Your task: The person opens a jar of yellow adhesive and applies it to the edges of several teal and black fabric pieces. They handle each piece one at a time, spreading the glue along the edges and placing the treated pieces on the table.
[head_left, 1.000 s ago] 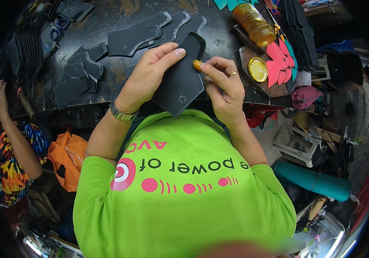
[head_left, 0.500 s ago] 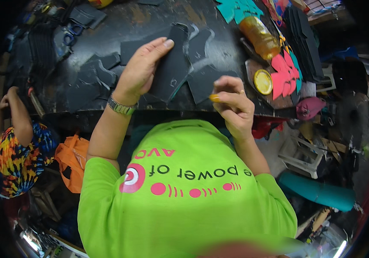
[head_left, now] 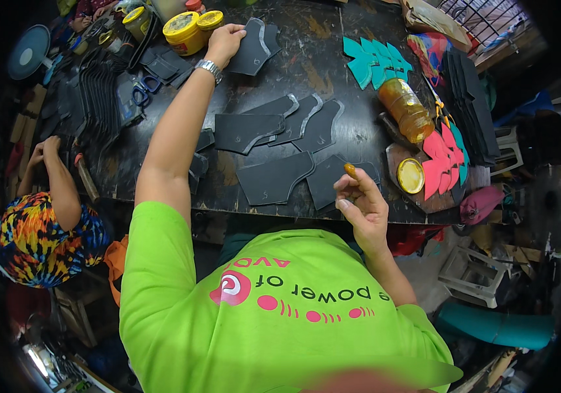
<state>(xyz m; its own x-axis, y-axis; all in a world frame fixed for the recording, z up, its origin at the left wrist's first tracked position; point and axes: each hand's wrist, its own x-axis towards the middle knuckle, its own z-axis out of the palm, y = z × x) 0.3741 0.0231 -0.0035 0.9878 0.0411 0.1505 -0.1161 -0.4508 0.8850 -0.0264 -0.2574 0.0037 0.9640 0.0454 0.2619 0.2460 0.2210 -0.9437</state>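
Observation:
My left hand (head_left: 226, 43) reaches to the far side of the table, its fingers closed on the left edge of a black cut piece (head_left: 250, 55) with a pale glue-smeared edge. Another dark piece shows partly behind it. My right hand (head_left: 364, 208) is raised at the near edge, holding nothing, index finger out and the other fingers bent. Thick amber glue (head_left: 350, 171) coats a fingertip. Below it lies a black piece (head_left: 325, 183), partly hidden by the hand. Several similar pieces (head_left: 249, 131) lie in overlapping rows, with another black piece (head_left: 274, 180) at the near edge.
Yellow tubs (head_left: 183, 33) stand beside my left hand. Blue-handled scissors (head_left: 142, 92) and stacked black strips (head_left: 100, 92) lie left. To the right are an amber jar (head_left: 405, 111), a yellow lid (head_left: 411, 175), pink pieces (head_left: 439, 164) and teal pieces (head_left: 372, 62). A person (head_left: 51, 229) sits left.
My left hand has moved from the middle of the table to its far side, with a black piece in its fingers. The view has shifted, showing more table. My right hand remains near the front edge.

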